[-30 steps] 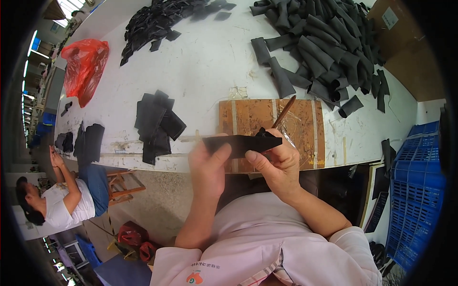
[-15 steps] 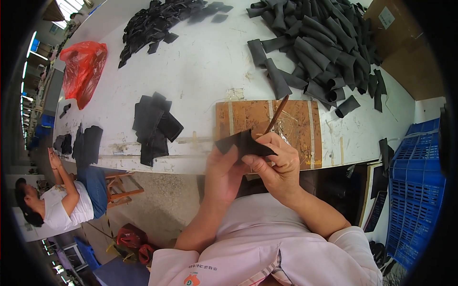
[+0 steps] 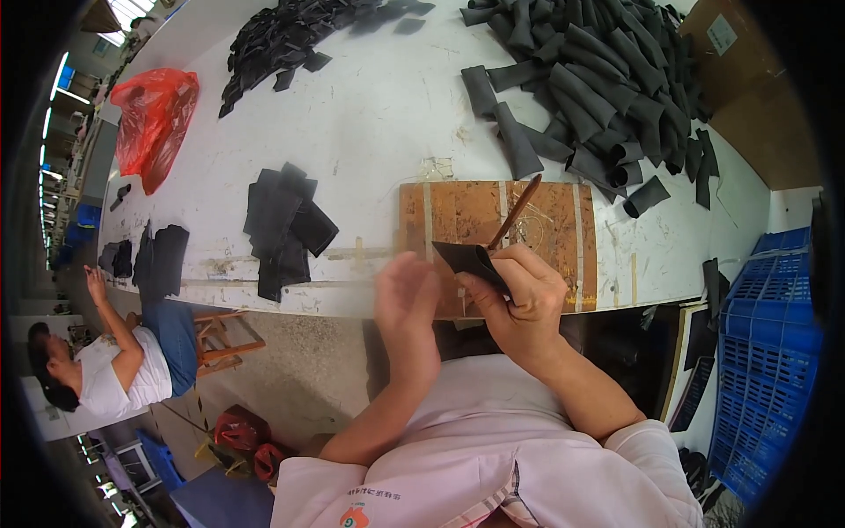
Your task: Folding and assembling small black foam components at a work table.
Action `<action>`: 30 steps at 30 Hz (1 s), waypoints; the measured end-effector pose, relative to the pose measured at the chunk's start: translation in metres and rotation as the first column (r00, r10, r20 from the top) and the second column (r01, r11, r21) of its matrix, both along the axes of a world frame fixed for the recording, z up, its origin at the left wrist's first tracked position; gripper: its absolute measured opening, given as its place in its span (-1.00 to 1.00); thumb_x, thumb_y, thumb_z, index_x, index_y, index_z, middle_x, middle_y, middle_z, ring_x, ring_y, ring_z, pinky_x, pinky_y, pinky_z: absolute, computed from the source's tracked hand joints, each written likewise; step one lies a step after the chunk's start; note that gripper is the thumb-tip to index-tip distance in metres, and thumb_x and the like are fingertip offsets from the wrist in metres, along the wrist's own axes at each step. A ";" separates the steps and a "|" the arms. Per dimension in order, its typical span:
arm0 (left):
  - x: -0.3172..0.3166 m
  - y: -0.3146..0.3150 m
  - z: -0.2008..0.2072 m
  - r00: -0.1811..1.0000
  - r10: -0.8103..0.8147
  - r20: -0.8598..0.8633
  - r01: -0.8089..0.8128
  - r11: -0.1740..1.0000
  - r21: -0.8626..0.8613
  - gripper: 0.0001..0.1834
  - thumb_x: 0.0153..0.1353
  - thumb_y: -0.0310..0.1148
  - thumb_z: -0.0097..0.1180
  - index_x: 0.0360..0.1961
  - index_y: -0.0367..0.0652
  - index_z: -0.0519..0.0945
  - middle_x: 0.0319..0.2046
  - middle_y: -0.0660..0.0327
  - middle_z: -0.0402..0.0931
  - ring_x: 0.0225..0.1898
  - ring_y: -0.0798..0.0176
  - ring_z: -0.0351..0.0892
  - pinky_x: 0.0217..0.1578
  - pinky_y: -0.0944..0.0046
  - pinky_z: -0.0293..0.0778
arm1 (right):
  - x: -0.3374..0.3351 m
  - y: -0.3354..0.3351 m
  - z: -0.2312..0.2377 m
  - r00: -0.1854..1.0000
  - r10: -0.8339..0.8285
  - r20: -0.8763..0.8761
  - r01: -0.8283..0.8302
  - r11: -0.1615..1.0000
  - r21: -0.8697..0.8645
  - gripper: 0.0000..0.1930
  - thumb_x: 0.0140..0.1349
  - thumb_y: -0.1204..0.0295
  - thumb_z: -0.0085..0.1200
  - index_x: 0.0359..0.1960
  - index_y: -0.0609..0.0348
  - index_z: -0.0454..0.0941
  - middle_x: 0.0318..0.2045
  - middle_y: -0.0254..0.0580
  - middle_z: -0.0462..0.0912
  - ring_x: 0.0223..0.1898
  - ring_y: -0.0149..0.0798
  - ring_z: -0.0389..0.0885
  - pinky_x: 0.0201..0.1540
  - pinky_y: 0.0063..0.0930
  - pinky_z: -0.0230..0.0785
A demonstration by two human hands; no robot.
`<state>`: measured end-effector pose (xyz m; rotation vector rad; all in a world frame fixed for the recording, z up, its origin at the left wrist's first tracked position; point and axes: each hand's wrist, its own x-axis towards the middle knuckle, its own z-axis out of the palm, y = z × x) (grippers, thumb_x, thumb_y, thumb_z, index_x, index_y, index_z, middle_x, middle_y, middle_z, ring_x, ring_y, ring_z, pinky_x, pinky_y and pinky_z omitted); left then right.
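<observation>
In my right hand [image 3: 528, 295] is a small black fabric piece [image 3: 473, 262], pinched between thumb and fingers and bent over into a curve. A slim brown stick-like tool [image 3: 515, 211] rises from the same hand, pointing up and away. My left hand [image 3: 407, 295] is raised just left of the fabric, apart from it. Motion smears its fingers, so their pose is unclear. Beneath both hands lies a worn brown board [image 3: 458, 207] with tape strips. Left of the board, flat black pieces [image 3: 286, 229] overlap in a small stack.
Black fabric tubes [image 3: 607, 88] are heaped at the far right beside a cardboard box [image 3: 739, 97]. Small black pieces [image 3: 282, 44] pile up at the far left, near a red plastic bag [image 3: 154, 123]. Blue crates [image 3: 766, 352] stand at right. Another person [image 3: 123, 370] sits at left.
My left hand has let go of the black fabric and moved slightly away from it. The fabric, held by the right hand alone, now bends over in a curve.
</observation>
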<state>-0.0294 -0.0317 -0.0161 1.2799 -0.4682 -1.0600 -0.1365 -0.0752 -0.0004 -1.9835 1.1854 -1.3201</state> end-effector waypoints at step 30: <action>0.021 -0.002 0.025 0.961 -0.201 0.189 0.187 0.978 0.090 -0.94 -0.02 -0.61 0.02 -0.45 -0.31 0.48 -0.57 0.30 0.47 -0.56 0.55 0.39 -0.51 0.54 0.34 | -0.004 0.007 0.004 0.954 0.295 -0.058 -0.276 0.936 0.216 -0.70 -0.29 0.39 0.23 -0.52 0.27 0.43 -0.54 -0.21 0.36 -0.52 -0.30 0.41 -0.59 -0.55 0.24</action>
